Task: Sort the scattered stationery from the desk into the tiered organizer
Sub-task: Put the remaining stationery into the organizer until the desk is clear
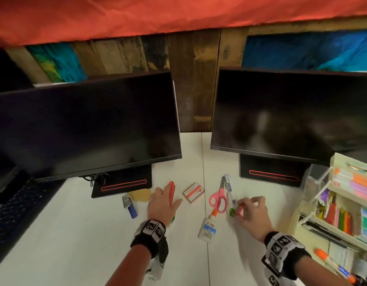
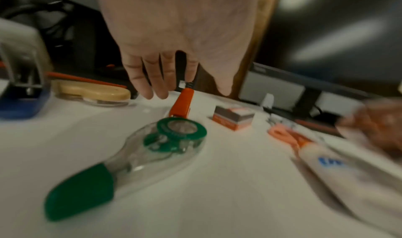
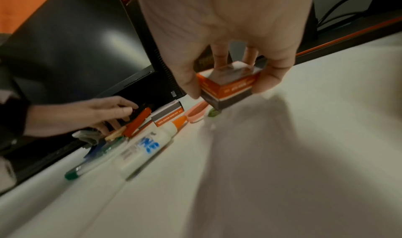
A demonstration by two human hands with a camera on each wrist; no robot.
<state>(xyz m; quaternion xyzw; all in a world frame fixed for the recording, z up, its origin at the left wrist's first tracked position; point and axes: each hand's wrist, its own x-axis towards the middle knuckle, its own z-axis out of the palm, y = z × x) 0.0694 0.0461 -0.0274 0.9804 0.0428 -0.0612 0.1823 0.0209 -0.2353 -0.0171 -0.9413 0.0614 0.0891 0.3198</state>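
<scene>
My left hand (image 1: 166,198) hovers with straight fingers over an orange utility knife (image 1: 171,193) lying near the left monitor's base; in the left wrist view its fingertips (image 2: 161,90) reach the knife's far end (image 2: 181,104). My right hand (image 1: 243,209) pinches a small orange-and-black box (image 3: 228,90) just above the desk, thumb on one side, fingers on the other. A green correction-tape roller (image 2: 152,147) lies under my left wrist. Pink scissors (image 1: 218,199), a glue bottle (image 1: 207,226), a second small box (image 1: 194,191) and a pen (image 1: 229,188) lie between my hands. The cream tiered organizer (image 1: 335,164) stands at the right.
Two dark monitors (image 1: 85,129) (image 1: 292,112) on black bases close off the back of the white desk. A blue stapler (image 1: 131,207) and a beige tape dispenser (image 1: 140,195) sit left of my left hand. A keyboard (image 1: 15,207) lies far left. An orange-capped marker (image 1: 331,263) lies before the organizer.
</scene>
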